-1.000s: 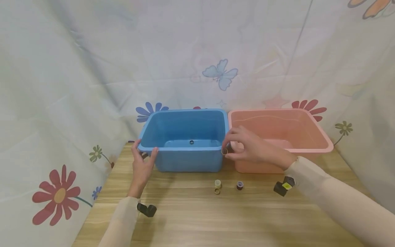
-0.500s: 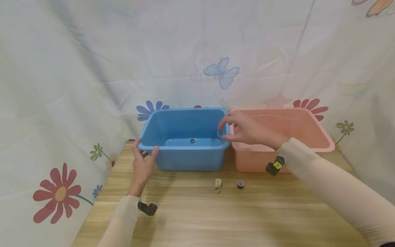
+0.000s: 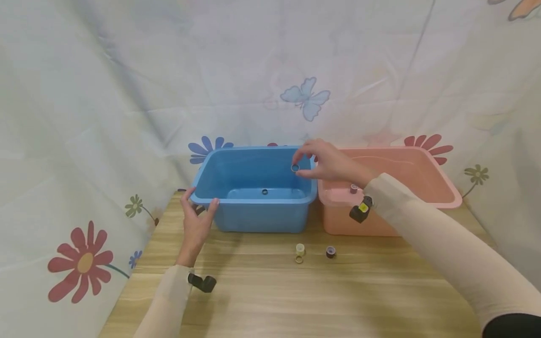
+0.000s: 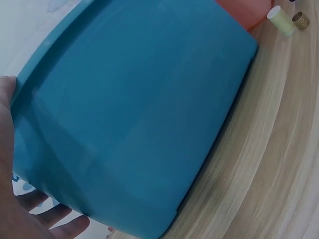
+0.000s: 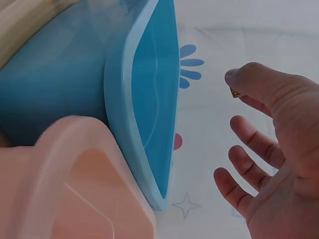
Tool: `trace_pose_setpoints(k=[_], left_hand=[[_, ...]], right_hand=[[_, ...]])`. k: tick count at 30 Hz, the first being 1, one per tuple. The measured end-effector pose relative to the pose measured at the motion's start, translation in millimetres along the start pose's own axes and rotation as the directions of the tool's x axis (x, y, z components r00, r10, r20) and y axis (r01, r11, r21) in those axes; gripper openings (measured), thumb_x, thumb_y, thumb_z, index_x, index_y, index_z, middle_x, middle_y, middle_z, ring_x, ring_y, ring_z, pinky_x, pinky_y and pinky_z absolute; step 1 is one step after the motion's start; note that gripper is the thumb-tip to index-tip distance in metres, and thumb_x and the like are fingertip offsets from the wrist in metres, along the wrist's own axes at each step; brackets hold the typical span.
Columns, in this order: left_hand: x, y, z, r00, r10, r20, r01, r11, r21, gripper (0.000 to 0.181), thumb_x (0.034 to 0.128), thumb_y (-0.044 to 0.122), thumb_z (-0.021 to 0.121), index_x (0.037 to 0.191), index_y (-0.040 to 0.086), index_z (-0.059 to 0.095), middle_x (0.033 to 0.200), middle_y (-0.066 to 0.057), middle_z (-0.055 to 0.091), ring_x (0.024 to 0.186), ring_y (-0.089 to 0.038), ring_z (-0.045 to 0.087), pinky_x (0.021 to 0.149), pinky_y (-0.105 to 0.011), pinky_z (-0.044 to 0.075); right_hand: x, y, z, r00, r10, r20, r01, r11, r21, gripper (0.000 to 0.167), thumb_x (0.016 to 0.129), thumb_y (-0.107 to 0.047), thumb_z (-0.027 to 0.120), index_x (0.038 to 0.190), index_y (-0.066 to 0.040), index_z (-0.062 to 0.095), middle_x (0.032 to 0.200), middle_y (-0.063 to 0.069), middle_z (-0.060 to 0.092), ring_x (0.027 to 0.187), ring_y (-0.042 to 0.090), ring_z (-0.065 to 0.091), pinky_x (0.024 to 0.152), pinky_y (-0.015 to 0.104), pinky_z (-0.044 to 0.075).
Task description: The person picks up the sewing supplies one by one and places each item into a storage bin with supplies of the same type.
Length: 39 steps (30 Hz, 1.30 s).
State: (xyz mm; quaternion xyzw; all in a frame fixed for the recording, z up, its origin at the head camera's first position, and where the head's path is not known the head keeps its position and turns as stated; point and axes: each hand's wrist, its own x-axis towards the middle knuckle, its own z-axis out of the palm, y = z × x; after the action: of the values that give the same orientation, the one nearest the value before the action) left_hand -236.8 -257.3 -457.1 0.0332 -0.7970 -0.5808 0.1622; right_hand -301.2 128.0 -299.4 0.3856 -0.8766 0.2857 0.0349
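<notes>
My left hand (image 3: 197,227) holds the near left corner of the blue bin (image 3: 262,218), thumb at the rim and fingers along the outer side. Above the blue bin's right part, my right hand (image 3: 327,162) pinches a gold ring thimble (image 3: 295,171) between thumb and index finger. The right wrist view shows only a sliver of this thimble (image 5: 236,93); the other fingers are spread. A small dark ring-shaped piece (image 3: 265,191) lies on the blue bin's floor. In the pink bin (image 3: 338,220) sits a small purplish spool (image 3: 353,188), partly beside my wrist.
On the wooden table (image 3: 262,291), before the bins, stand a pale yellow thread spool (image 3: 300,248) and a dark purple spool (image 3: 330,252). A dimpled gold thimble (image 4: 301,20) is next to the yellow one. A patterned cloth (image 3: 236,70) hangs behind.
My right hand has risen and moved left with the thimble, from between the two bins to over the blue bin. The spool in the pink bin has come into sight. My left hand stays put.
</notes>
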Motion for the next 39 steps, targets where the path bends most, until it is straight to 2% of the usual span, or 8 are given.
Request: trace_pose_setpoints(k=[8,16,21,29,39], left_hand=[[1.4,-1.1,-0.5,1.0,-0.026,0.018,0.026,0.999,-0.038,0.082,0.0942,0.052,0.07,0.155,0.042,0.016,0.165,-0.013,0.024,0.142,-0.04,0.038,0.109,-0.061,0.04],[-0.4,-0.7,-1.4,0.999,-0.033,0.002,0.033,0.997,-0.066,0.081,0.0937,0.051,0.072,0.154,0.042,0.018,0.161,-0.016,0.029,0.138,-0.039,0.041,0.107,-0.06,0.041],[0.5,-2.5,-0.4,0.999,-0.034,0.0,0.034,0.998,-0.058,0.081,0.0936,0.051,0.071,0.154,0.043,0.018,0.162,-0.015,0.028,0.139,-0.039,0.041,0.107,-0.06,0.041],[0.6,-2.2,-0.8,1.0,-0.015,-0.014,0.014,0.999,-0.049,0.08,0.0941,0.05,0.072,0.154,0.041,0.019,0.162,-0.013,0.028,0.137,-0.038,0.042,0.105,-0.06,0.043],[0.2,-2.4,1.3,1.0,-0.002,-0.022,0.002,1.0,-0.028,0.08,0.0936,0.05,0.072,0.154,0.042,0.019,0.162,-0.011,0.031,0.135,-0.038,0.044,0.102,-0.06,0.045]], right_hand=[[17.1,9,1,1.0,-0.019,0.0,0.019,1.0,-0.003,0.02,0.09,-0.019,0.079,0.109,-0.013,0.074,0.108,0.004,0.068,0.104,0.022,0.055,0.087,0.047,0.051],[36.5,11,4,1.0,0.021,0.014,-0.021,1.0,0.015,0.018,0.091,-0.02,0.078,0.108,-0.014,0.074,0.11,0.008,0.069,0.107,0.025,0.057,0.095,0.046,0.049],[46.0,12,7,0.999,0.049,0.018,-0.049,0.999,0.012,0.017,0.092,-0.02,0.078,0.108,-0.015,0.074,0.111,0.009,0.069,0.107,0.022,0.056,0.097,0.043,0.048],[62.8,18,15,0.998,0.054,0.014,-0.054,0.998,0.01,0.018,0.092,-0.021,0.078,0.107,-0.012,0.075,0.107,0.004,0.069,0.106,0.024,0.058,0.097,0.046,0.049],[79.6,28,21,0.992,0.125,0.013,-0.125,0.992,0.02,0.02,0.093,-0.025,0.076,0.111,-0.017,0.073,0.115,0.007,0.068,0.111,0.029,0.058,0.095,0.042,0.051]])
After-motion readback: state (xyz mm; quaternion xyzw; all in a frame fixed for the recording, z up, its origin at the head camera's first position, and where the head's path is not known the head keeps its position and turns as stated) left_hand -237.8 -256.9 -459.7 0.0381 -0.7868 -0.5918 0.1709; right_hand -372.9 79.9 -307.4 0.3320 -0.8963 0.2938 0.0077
